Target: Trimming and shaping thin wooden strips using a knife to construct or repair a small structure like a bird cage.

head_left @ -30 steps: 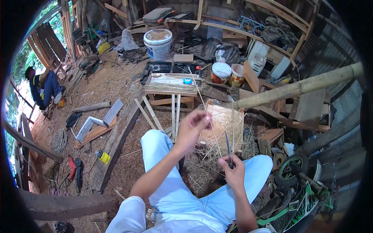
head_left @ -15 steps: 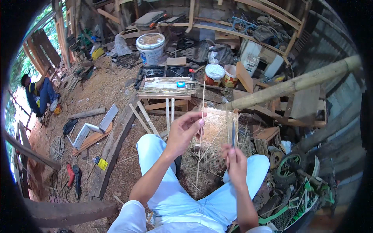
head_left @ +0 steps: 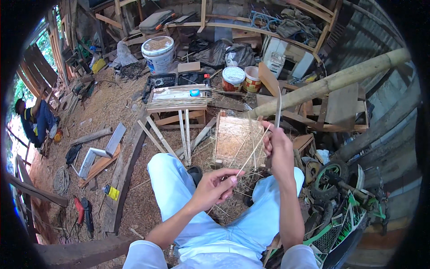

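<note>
Between the fingertips of my left hand [head_left: 217,188], which is pinched closed in front of my lap, is a thin pale bamboo strip [head_left: 253,152]. It slants up to the right, and its far end meets the fingers of my right hand [head_left: 280,150]. That hand is closed round a knife; its handle is hidden in the palm, and the narrow, slightly curved blade [head_left: 278,110] points upward. Beyond my knees stands a low wooden board [head_left: 228,139] with straw-like shavings around it.
A thick bamboo pole [head_left: 331,89] slants across the right side. Ahead, a small wooden bench [head_left: 177,107] carries many thin strips and a blue tape measure [head_left: 194,93]. Buckets [head_left: 157,56] stand behind it. A wheeled green object [head_left: 331,179] lies right; a person [head_left: 38,119] sits far left.
My left hand has come down, and the strip has gone from upright to slanting. My right hand has risen with the knife and now touches the strip's upper end. The view has shifted slightly.
</note>
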Motion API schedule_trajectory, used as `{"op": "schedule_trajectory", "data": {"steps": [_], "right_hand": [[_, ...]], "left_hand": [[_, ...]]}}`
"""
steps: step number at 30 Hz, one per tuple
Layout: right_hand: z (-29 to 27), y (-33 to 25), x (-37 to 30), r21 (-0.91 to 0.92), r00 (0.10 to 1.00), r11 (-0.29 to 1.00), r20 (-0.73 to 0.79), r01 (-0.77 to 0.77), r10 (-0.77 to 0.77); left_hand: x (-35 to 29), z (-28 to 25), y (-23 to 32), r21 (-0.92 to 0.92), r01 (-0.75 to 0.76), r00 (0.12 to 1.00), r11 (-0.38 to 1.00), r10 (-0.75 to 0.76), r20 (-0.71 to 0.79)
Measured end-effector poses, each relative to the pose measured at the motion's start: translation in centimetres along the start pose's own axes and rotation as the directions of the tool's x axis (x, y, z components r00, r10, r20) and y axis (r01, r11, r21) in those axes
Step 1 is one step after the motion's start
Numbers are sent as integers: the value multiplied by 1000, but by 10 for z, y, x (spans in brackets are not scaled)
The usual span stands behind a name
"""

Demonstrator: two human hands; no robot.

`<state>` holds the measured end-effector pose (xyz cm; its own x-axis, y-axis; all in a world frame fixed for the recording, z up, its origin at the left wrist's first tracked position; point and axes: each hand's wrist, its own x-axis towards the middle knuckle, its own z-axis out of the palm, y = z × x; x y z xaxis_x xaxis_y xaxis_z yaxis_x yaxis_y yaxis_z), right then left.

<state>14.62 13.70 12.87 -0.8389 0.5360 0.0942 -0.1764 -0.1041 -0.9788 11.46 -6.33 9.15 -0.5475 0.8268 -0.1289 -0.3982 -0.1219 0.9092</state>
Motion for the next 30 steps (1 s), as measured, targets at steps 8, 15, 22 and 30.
{"op": "schedule_trajectory", "data": {"steps": [8,15,22,30], "right_hand": [[-13,26,-70,-628,897,642,276,440,-344],[-15,23,-72,-824,854,337,299,457,-426],[-19,19,-61,-869,834,306,191,389,-518],[-21,12,-50,-862,854,381,106,334,-509]], "left_hand": [[8,-1,4,-91,-57,974,994,36,-222],[11,1,2,-181,-38,982,983,3,-188],[8,3,2,-179,11,992,984,-33,-119],[6,1,0,-172,15,998,985,-24,-55]]}}
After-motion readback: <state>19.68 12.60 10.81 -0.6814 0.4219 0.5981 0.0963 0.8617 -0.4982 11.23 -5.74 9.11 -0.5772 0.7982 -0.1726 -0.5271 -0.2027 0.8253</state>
